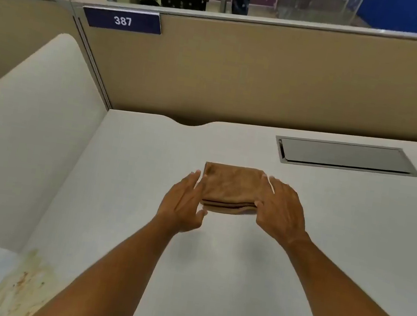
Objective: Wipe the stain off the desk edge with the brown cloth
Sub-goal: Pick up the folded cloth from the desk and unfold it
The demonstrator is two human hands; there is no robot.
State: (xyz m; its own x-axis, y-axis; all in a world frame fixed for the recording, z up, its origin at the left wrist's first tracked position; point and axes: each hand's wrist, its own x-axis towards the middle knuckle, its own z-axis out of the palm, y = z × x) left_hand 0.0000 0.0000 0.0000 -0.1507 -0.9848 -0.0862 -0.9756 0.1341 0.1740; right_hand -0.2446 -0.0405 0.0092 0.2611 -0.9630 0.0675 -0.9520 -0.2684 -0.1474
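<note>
A folded brown cloth [230, 188] lies flat in the middle of the white desk [326, 229]. My left hand [184, 205] is at the cloth's left side, fingers straight and apart, touching its edge. My right hand [280, 212] rests against the cloth's right side with fingers spread and the thumb at its front corner. Neither hand has closed on the cloth. A yellowish-brown stain [23, 284] with reddish specks spreads along the desk's left edge, near the bottom left, partly behind my left forearm.
A white side divider [24, 135] stands along the desk's left. A beige partition [267, 80] with a blue "387" plate [122, 20] closes the back. A metal cable hatch [345, 155] is set in the desk at the back right.
</note>
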